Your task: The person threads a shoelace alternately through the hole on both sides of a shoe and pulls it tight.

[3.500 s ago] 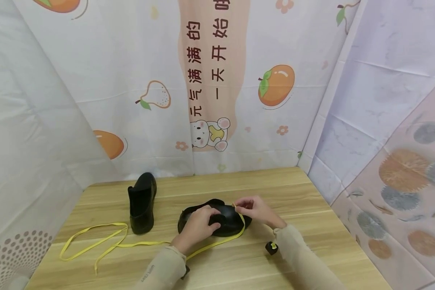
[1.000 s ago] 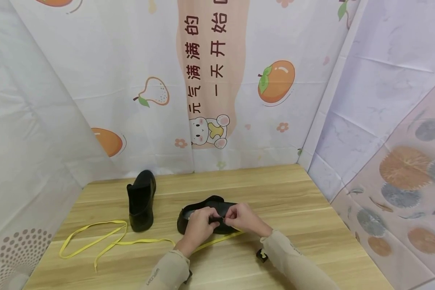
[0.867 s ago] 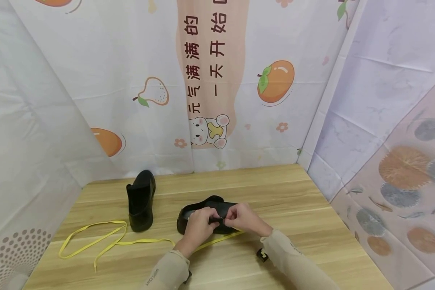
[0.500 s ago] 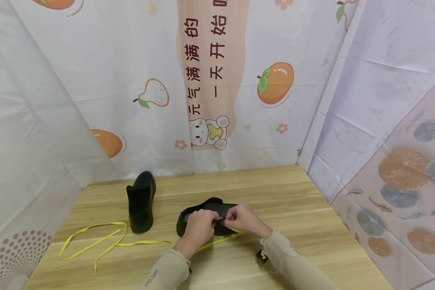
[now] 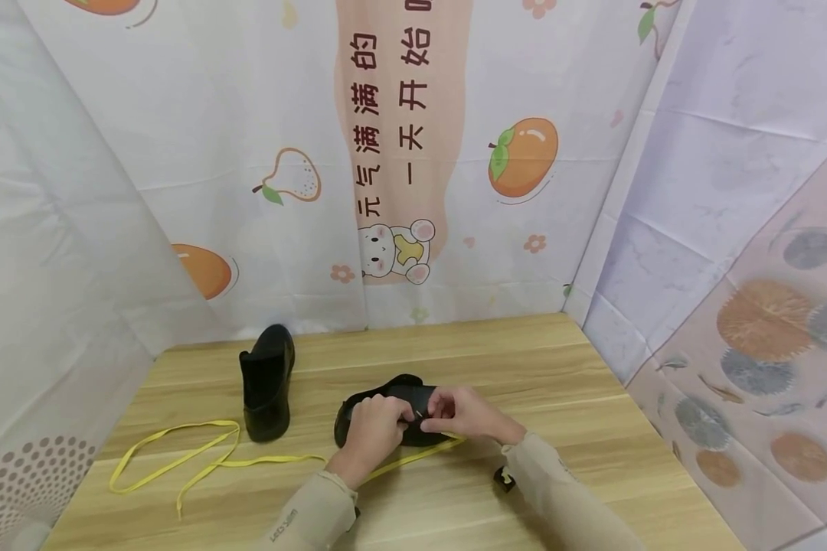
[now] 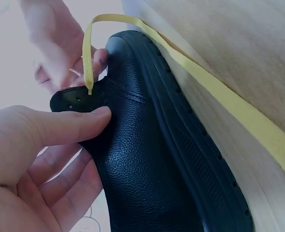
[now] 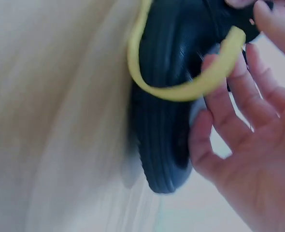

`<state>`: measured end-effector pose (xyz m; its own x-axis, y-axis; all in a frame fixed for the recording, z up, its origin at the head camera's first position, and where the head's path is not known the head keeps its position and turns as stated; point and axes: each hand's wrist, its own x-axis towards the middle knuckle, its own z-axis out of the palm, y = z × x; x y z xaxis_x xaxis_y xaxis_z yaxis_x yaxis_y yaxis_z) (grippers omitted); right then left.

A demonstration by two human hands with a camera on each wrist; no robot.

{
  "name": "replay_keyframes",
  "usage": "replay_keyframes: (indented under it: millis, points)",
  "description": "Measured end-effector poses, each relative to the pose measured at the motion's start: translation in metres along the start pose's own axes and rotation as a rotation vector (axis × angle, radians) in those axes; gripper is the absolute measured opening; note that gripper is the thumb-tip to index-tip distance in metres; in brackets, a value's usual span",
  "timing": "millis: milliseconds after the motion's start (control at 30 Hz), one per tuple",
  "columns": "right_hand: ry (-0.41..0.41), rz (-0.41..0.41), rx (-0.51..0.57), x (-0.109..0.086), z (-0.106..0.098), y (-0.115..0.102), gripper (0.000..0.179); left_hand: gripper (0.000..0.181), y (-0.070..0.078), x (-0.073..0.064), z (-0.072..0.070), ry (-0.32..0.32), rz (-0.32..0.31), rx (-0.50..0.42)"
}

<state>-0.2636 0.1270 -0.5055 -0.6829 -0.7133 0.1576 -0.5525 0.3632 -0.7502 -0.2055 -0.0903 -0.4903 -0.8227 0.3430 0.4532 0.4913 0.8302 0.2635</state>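
Observation:
A black shoe [image 5: 400, 386] lies with its toe to the right. My left hand [image 5: 377, 428] grips its eyelet flap; in the left wrist view the thumb lies across the outside of the flap [image 6: 79, 99], below the small holes. A yellow shoelace [image 6: 116, 18] runs into one eyelet, and its pale tip [image 6: 75, 72] pokes out behind the flap. Beside that tip is my right hand [image 5: 465, 413], its thumb and fingers parted. In the right wrist view the lace [image 7: 181, 92] bends in front of the right fingers.
A second black shoe [image 5: 269, 383] stands at the back left of the wooden table [image 5: 524, 352]. The rest of the lace [image 5: 200, 451] lies looped on the left. A small dark object with yellow on it [image 5: 505, 478] is by the right sleeve. Printed curtains enclose the table.
The right hand has come from the toe to the flap, bringing the lace into an eyelet. Since half a second ago its fingers have parted, showing the tip. The left hand keeps holding the flap.

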Motion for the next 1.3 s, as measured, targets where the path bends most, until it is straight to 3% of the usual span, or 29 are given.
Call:
replay_keyframes:
  millis: [167,433,767,1033,1300]
  points:
    - [-0.041,0.059,0.051,0.001,-0.010,-0.001,0.019,0.021,0.000,0.001,-0.001,-0.006,0.009,0.000]
    - [-0.094,-0.029,-0.072,0.008,-0.009,-0.004,0.016,0.020,0.002,0.000,-0.003,-0.010,0.020,0.008]
    - [-0.139,-0.026,-0.098,0.019,-0.008,-0.012,0.011,0.022,0.001,-0.003,-0.004,-0.013,0.021,0.019]
    - [-0.100,-0.001,-0.108,0.017,-0.005,-0.011,0.013,0.024,0.001,-0.004,-0.001,0.008,0.043,0.017]
    - [-0.072,-0.070,-0.147,0.019,-0.003,-0.007,0.014,0.023,0.001,-0.004,-0.001,0.002,0.041,0.019]
